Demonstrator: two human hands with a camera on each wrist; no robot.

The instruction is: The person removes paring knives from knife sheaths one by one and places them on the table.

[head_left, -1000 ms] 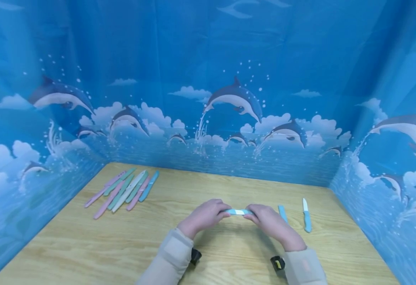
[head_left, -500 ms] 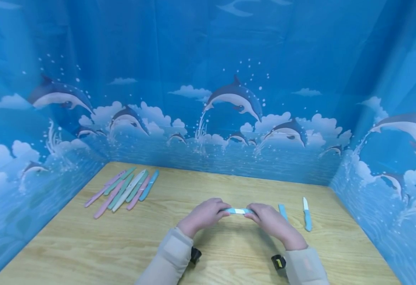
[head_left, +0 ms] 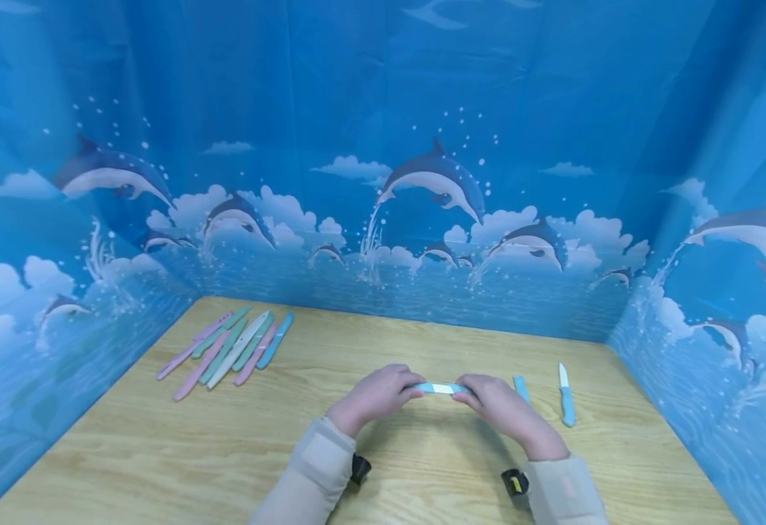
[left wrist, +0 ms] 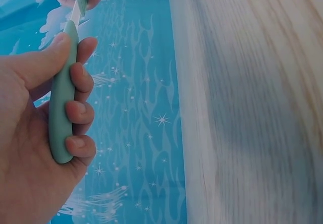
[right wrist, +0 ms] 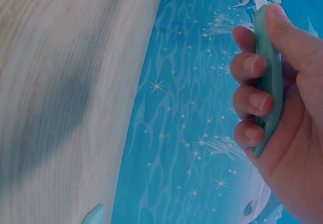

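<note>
Here, two hands [head_left: 377, 396] [head_left: 501, 410] grip one knife [left wrist: 60, 103] and one sheath [right wrist: 273, 65]; a second knife [head_left: 566, 401] lies farther right.

2 beige sleeves [head_left: 320, 467]; 2 black wrist pieces [head_left: 360, 469], apparently cameras, right one with small yellow mark [head_left: 516, 483].

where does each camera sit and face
Head: worn on head, facing forward and down over pale wooden table; left hand, right hand, beige sleeves show.
Left wrist: worn there, facing left hand gripping rounded teal handle; right hand partly visible.
Right wrist: worn there, facing right hand gripping slim teal piece.
Both wrist views share the white blade.
</note>
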